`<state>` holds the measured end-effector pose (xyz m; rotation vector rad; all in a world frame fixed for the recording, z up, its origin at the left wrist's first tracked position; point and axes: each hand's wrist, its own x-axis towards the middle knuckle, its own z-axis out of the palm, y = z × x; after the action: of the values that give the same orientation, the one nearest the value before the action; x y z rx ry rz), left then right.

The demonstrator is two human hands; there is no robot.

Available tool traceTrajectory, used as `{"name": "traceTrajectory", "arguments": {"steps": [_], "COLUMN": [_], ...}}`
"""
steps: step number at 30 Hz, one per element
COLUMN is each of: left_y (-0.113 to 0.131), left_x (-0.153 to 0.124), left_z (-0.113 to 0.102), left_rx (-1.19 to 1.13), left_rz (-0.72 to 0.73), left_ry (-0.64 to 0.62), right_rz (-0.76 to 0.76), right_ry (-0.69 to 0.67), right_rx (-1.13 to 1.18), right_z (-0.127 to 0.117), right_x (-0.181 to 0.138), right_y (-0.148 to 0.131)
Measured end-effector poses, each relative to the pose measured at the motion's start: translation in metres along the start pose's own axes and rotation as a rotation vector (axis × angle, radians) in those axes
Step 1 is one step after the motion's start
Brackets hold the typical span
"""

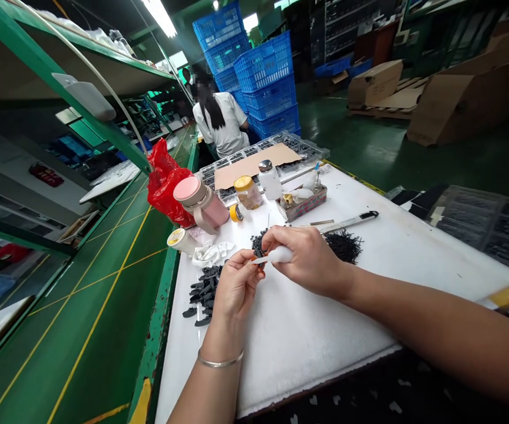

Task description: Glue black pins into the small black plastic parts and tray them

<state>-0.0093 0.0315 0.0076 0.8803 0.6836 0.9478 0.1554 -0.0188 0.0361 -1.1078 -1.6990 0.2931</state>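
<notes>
at a white-topped workbench [325,335], both hands are together near the middle, their fingertips meeting. the left hand [237,288], with a silver bangle [220,361] on its wrist, pinches a small black part [259,254] between thumb and fingers. the right hand [308,260] grips a slim white-handled tool [278,254], whose tip is hidden where the hands meet.

just left of the hands lies a heap of black rubbery pieces [204,291]. a small dark pile [258,240] sits just beyond the fingers, and to the right is a bristly mound of thin black pieces [343,245], with a white marker pen [349,221] just past it.

farther along the bench stand a pink-lidded jar [200,203], a yellow tape roll [235,213], an amber jar with a yellow lid [248,192] and a white bottle with a metal cap [270,180]. a small patterned tray [302,204] holds more little containers, and crumpled white cloth [208,254] lies near the left edge beside a red plastic bag [166,184].

at the far end, a brown cardboard sheet [254,166] lies across a tray of black parts [311,150]. beyond it, a co-worker in a white shirt [219,121] sits back-on beside stacked blue plastic crates [265,79].
</notes>
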Motion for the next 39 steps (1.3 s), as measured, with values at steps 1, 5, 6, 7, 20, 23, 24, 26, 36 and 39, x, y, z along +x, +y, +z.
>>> {"name": "traceTrajectory", "arguments": {"steps": [1,5,6,7,20,23,24,26,36,39], "left_y": [0.0,0.001,0.002,0.002,0.005,0.005,0.005,0.004,0.006,0.009], "left_x": [0.0,-0.001,-0.001,-0.002,-0.005,-0.004,-0.004,-0.004,-0.002,0.001], "left_z": [0.0,0.002,0.002,0.003,0.001,-0.002,-0.004,-0.005,-0.009,-0.012], "left_rx": [0.03,0.153,0.175,0.191,0.257,0.334,0.358,0.392,0.417,0.46], "left_rz": [0.025,0.089,0.102,0.113,0.151,0.222,0.242,0.27,0.255,0.268], "left_ry": [0.009,0.018,0.022,0.028,0.022,0.033,0.032,0.025,0.05,0.109], "right_rz": [-0.001,0.097,0.148,0.213,0.569,0.573,0.573,0.569,0.56,0.576], "right_ry": [-0.003,-0.024,-0.029,-0.04,-0.212,-0.255,-0.27,-0.284,-0.192,-0.14], "right_rx": [0.002,0.108,0.171,0.26,0.843,0.779,0.77,0.756,0.661,0.681], "right_z": [0.0,0.0,0.0,0.001,0.01,0.007,0.006,0.005,0.001,-0.006], "right_x": [0.0,0.001,0.002,0.003,0.006,0.007,0.007,0.007,0.009,0.011], "right_y": [0.0,0.001,0.002,0.004,0.022,0.019,0.019,0.017,0.022,0.027]}}
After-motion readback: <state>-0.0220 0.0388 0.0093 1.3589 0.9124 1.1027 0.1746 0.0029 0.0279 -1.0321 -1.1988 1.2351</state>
